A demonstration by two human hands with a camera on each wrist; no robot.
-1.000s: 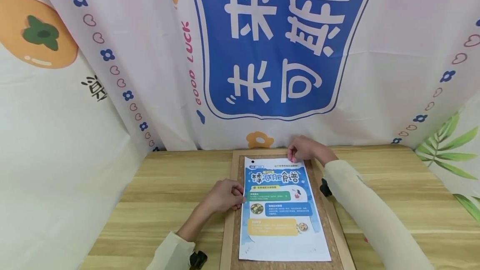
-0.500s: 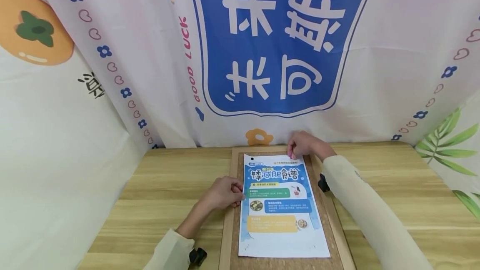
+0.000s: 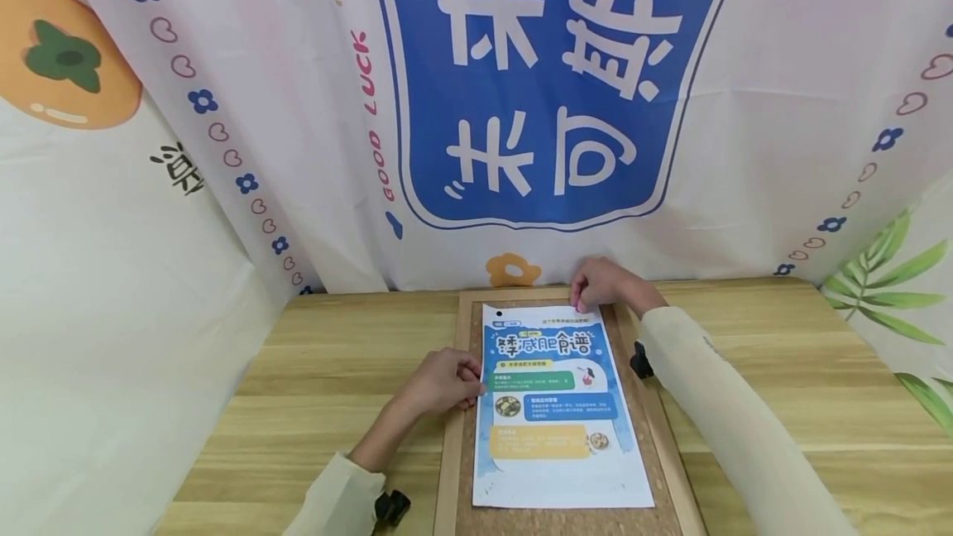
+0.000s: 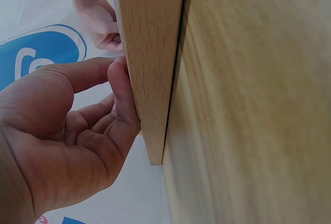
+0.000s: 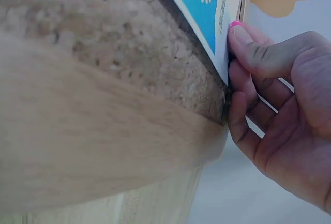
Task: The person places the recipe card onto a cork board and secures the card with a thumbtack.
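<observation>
A printed sheet of paper (image 3: pixel 558 470) lies on a wood-framed cork board (image 3: pixel 666 503), a black round pin (image 3: pixel 499 313) at its top left corner. At the top right corner my right hand (image 3: pixel 603 284) pinches a small pink push pin (image 5: pixel 236 24), mostly covered by the thumb and fingers; its point is hidden. My left hand (image 3: pixel 442 381) is at the sheet's left edge, thumb and index fingertips together on the paper's margin. In the left wrist view, the left hand's other fingers touch the wooden frame (image 4: pixel 150 53).
The board lies on a wood-grain table (image 3: pixel 350 370), its far end near the back edge. Behind hangs a white printed cloth (image 3: pixel 774 147) with a blue panel. Black straps with small devices (image 3: pixel 392 509) sit at both wrists.
The head view has shifted slightly, so the scene sits a little higher and further left. Both hands stay in place at the sheet, the right one still on the pink push pin.
</observation>
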